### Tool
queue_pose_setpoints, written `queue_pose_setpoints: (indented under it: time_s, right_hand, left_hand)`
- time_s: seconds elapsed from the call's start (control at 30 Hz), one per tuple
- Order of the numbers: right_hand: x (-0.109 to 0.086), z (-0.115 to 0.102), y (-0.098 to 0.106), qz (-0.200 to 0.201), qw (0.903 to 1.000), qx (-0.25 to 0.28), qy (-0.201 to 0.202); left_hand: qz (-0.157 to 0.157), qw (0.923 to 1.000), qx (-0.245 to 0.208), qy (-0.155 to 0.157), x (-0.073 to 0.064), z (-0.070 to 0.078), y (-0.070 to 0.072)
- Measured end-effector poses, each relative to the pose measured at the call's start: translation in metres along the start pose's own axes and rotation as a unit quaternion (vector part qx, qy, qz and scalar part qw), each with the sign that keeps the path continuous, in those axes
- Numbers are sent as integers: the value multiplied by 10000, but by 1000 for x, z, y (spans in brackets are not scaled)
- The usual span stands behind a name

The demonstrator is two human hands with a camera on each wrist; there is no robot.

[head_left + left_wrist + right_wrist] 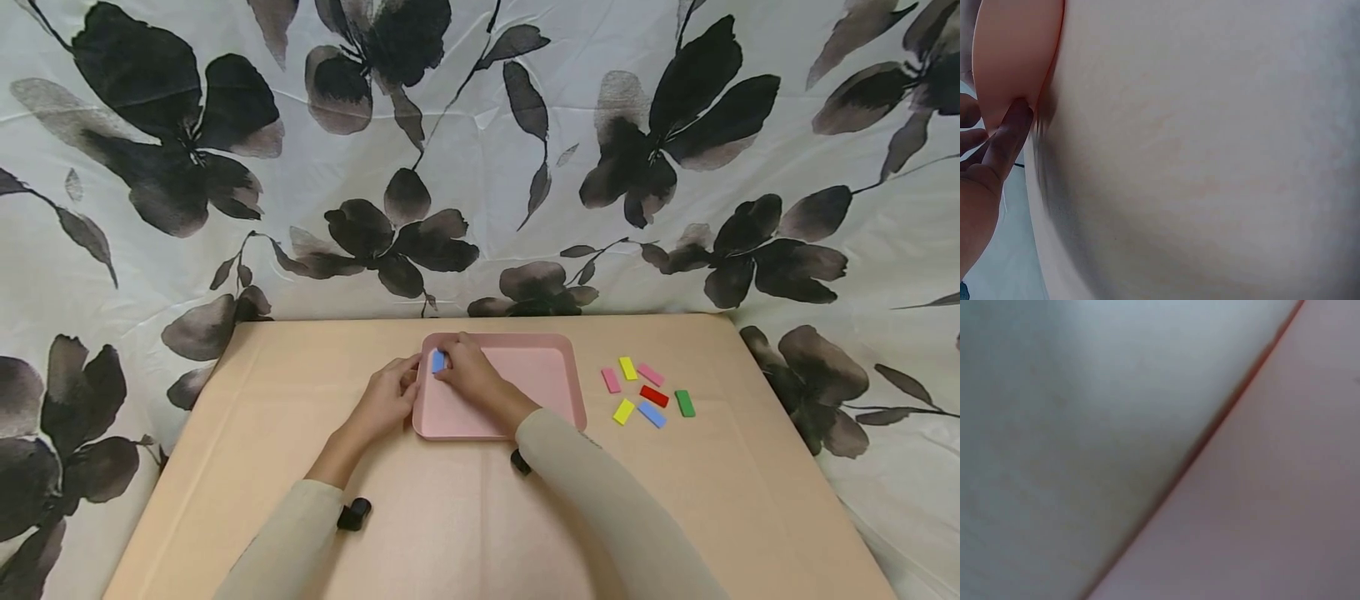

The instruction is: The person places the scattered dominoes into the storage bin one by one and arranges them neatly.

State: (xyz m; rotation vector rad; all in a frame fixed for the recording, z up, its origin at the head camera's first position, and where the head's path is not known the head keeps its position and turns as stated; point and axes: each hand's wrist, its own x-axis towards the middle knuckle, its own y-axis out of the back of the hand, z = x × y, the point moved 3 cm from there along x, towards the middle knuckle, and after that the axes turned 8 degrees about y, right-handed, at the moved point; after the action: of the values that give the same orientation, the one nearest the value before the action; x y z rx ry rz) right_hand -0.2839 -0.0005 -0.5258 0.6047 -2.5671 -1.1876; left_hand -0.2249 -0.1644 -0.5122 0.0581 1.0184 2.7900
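A pink tray [532,383] lies on the table, and my left hand [386,398] holds it by its left rim. In the left wrist view, fingertips [1019,112] press against the tray's outer wall [1016,56]. My right hand [474,371] reaches across the tray to its upper left corner. There it pinches a small blue block [438,361], partly hidden by the fingers. The right wrist view shows only the tray's edge [1210,428] and floor, without the hand.
Right of the tray several small flat blocks lie loosely grouped: yellow [627,368], pink [611,381], red [654,396], green [685,403] and blue [652,414]. A floral cloth [525,150] hangs behind the table's [480,517] far edge.
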Motion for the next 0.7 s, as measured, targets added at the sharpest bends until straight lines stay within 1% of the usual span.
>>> queue_pose_setpoints:
  time_s: [0.27,0.4,0.57,0.7]
  right_hand:
    - [-1,3,-1,-5,10000,83,-28]
    - [-4,3,2,27,9999,110,-71]
    - [-11,-3,14,184,9996,173,144]
    - [-18,-7,22,211,9992,240,238]
  left_hand:
    - [-36,10000,89,17,1,0,-1]
    - [-15,9999,96,-26,2,1,-1]
    - [-4,10000,86,-38,2,2,-1]
    - [4,9999,102,0,1,2,0]
